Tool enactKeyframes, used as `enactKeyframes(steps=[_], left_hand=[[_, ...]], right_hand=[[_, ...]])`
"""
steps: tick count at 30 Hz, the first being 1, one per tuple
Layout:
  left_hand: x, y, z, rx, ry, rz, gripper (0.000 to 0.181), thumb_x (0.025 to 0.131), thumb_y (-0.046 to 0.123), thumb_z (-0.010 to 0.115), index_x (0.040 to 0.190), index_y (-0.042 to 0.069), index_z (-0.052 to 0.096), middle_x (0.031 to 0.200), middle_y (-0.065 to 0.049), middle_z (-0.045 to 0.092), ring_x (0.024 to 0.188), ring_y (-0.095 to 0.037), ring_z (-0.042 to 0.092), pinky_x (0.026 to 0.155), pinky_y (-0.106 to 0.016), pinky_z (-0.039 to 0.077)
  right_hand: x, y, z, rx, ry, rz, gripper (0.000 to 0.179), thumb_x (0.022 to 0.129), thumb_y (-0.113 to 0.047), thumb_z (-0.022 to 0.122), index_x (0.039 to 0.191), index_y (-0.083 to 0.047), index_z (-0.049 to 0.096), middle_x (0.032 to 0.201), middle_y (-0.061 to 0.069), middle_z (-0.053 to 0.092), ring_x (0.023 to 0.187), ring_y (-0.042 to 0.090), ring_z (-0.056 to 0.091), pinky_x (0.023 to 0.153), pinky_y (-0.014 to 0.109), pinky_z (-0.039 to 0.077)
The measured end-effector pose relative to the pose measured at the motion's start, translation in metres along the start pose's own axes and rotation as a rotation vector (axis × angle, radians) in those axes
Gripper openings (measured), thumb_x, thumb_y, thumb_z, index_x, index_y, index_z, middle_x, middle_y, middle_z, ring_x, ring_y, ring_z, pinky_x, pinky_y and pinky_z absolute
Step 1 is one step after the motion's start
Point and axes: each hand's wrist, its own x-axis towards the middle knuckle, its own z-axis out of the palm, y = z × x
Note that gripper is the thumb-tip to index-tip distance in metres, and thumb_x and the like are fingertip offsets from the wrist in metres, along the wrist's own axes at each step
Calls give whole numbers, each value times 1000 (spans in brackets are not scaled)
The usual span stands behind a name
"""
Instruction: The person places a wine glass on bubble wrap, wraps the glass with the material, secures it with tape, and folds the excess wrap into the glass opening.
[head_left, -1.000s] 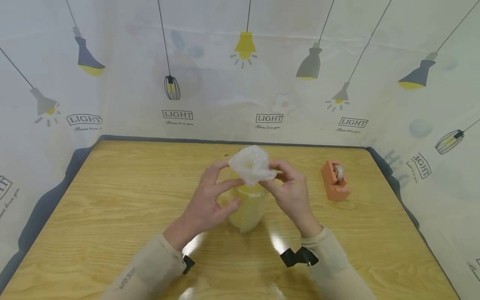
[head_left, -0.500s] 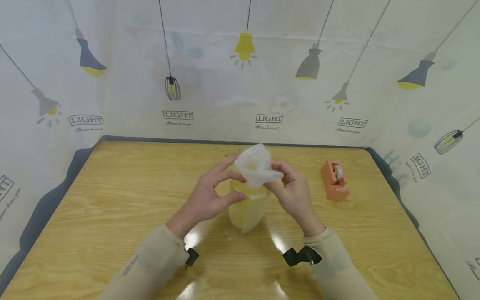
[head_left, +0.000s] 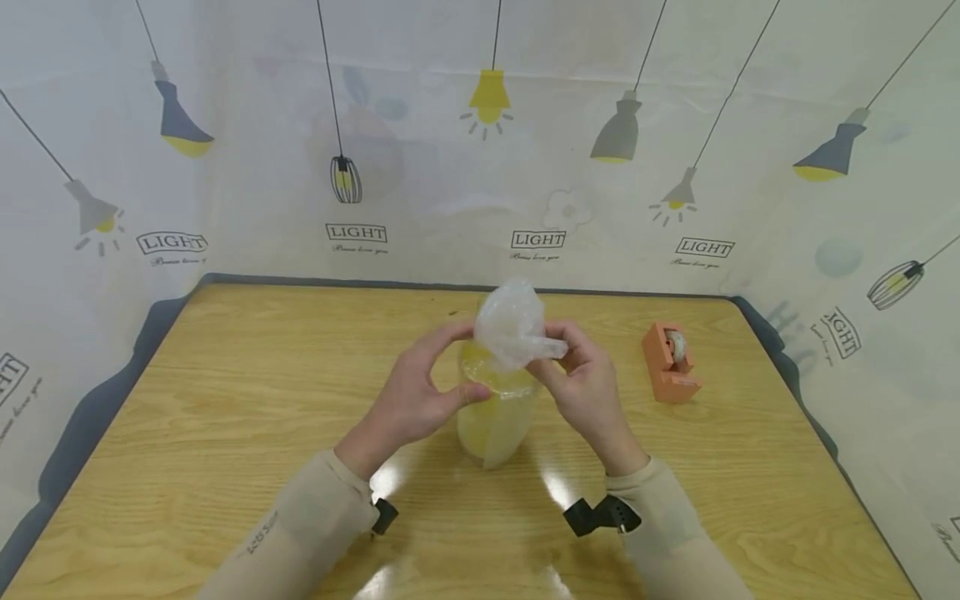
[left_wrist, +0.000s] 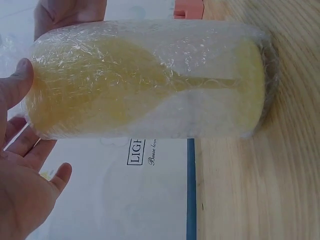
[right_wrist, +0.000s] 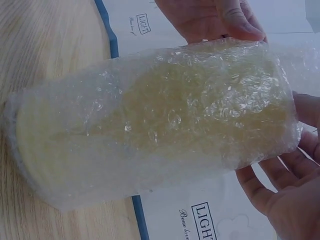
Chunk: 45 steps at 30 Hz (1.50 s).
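A yellow goblet, its stem and round base showing through, stands upright on the table inside bubble wrap. Loose wrap bunches above the top in the head view, with a twisted tail to the right. My left hand curves round the upper left of the wrapped goblet. Its thumb lies on the near side of the top, while the forefinger reaches behind the loose wrap. With thumb and forefinger, my right hand pinches the tail. In the left wrist view, the left thumb touches the wrapped top end.
An orange tape dispenser with a roll of clear tape sits on the table to the right of my right hand. Behind the wooden table hangs a pale cloth backdrop printed with lamps.
The loose wrap has shifted slightly right and up and become rounder. My left fingers have moved from its front to behind it, with the thumb now apart in front. The right hand keeps its pinch.
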Motion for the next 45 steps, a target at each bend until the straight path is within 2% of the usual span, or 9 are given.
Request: enactKeyframes(steps=[4,12,20,23,28,32,37,41,45], left_hand=[[0,-1,2,5,12,61,69,77,8,89,139,6,60,142,-9,64,135,-27,56,117,-50,42],[-1,-3,4,13,39,176,52,73,4,90,121,4,71,141,-10,63,136,-28,52,116,-47,42],[-1,-3,5,23,36,177,53,74,5,90,123,3,70,141,-11,64,135,-29,55,116,-47,43],[-2,-2,5,38,37,158,57,75,6,90,128,4,68,140,-11,65,133,-28,57,115,-48,45],[-4,-3,4,39,36,158,62,76,8,90,133,5,66,141,-10,65,132,-28,58,114,-50,45],[-5,-4,4,62,45,182,53,90,30,81,135,6,65,142,-10,64,133,-29,57,114,-53,43],[-5,-4,6,101,71,182,64,99,59,59,135,6,64,142,-9,64,134,-28,57,114,-54,42],[-5,-4,7,102,80,171,67,98,62,56,134,6,64,141,-9,65,133,-28,57,114,-54,42],[-5,-4,7,94,81,176,63,99,59,58,133,6,65,139,-10,66,132,-28,58,114,-53,42]], right_hand=[[-1,1,0,10,16,-10,22,87,14,72,108,11,67,103,-3,71,97,5,66,88,19,57],[-1,0,-2,-51,-7,-62,17,84,12,75,101,9,74,110,19,72,106,11,66,99,24,56],[-1,-2,-2,-198,-58,-116,14,81,5,82,95,4,79,104,13,61,104,23,54,97,32,45],[-2,1,-3,-233,-46,-182,20,86,-12,83,99,3,80,97,10,59,98,22,51,90,31,43],[-4,3,-1,-301,8,-307,53,92,-49,72,103,3,80,87,8,58,88,23,49,80,27,40],[-5,1,1,-378,65,-371,37,87,-27,84,107,3,79,81,10,58,82,25,51,73,27,43],[-8,-2,5,-468,133,-395,34,76,-8,88,105,3,75,84,12,66,81,28,61,70,37,53],[-10,-3,8,-486,161,-412,30,76,-9,88,96,3,70,85,14,68,82,30,64,72,45,56],[-10,-4,9,-484,178,-434,26,75,-9,89,91,1,72,85,13,64,85,32,59,73,44,52]])
